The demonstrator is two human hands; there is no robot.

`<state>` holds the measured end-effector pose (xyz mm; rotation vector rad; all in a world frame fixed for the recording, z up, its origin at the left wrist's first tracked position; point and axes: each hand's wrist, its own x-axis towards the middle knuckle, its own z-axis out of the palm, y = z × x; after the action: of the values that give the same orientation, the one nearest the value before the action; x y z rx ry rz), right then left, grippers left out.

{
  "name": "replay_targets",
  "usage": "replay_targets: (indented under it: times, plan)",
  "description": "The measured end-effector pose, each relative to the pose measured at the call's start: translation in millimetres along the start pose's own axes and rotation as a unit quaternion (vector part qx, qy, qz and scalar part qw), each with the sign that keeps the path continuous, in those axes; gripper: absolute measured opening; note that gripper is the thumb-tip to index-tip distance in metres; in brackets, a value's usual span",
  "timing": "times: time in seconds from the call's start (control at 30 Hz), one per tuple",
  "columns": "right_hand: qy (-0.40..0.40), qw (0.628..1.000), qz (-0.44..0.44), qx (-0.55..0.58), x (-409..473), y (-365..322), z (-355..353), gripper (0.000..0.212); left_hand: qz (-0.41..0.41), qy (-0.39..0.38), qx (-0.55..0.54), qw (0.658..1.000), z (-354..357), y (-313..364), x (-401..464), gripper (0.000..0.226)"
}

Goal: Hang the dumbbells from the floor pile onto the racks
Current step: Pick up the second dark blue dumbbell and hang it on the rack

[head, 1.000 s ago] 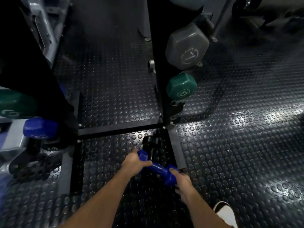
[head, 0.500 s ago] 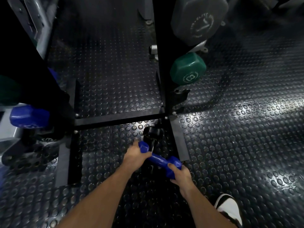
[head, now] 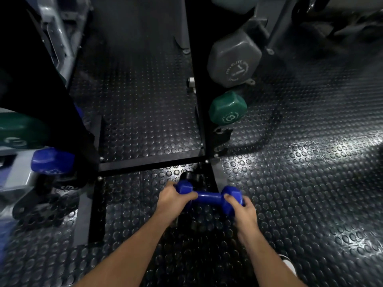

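A: Both hands grip one blue dumbbell [head: 209, 196]: left hand [head: 173, 200] curled round its left head, right hand [head: 241, 211] round its right head. Held level above the floor [head: 300, 204], over the rack base.

B: Items nearby?

A: Black dumbbell [head: 189, 176] on the floor just behind the blue one, touching or not I cannot tell. Right rack [head: 196, 83]: grey dumbbell [head: 234, 61] hung above a green dumbbell [head: 228, 109]. Left rack [head: 62, 112]: a green head [head: 20, 131] over a blue head [head: 51, 161], at the frame's left edge.

B: Obstructions, open room?

A: Crossbar [head: 149, 162] joins the racks, just beyond the hands. Studded floor lies open to the right. White shoe [head: 289, 265] near the bottom edge.
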<state>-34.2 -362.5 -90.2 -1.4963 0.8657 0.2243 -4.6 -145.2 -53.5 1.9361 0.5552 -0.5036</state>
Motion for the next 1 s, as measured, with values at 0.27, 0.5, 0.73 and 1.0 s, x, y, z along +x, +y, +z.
replay_targets:
  times: [0.27,0.5,0.73,1.0]
  plan:
    - [-0.059,0.994,-0.034,0.084,37,-112,-21,0.023,-0.078,-0.027,-0.228,0.97,40,44,2,0.052]
    - [-0.07,0.988,-0.135,-0.015,85,-195,-27,0.028,-0.077,-0.097,-0.379,0.917,83,85,20,0.053]
    - [-0.089,0.956,-0.259,-0.104,116,-271,12,0.036,-0.001,-0.146,-0.447,0.882,95,128,28,0.05]
    - [-0.096,0.945,-0.257,-0.176,146,-310,58,0.051,-0.045,-0.126,-0.524,0.842,99,165,31,0.047]
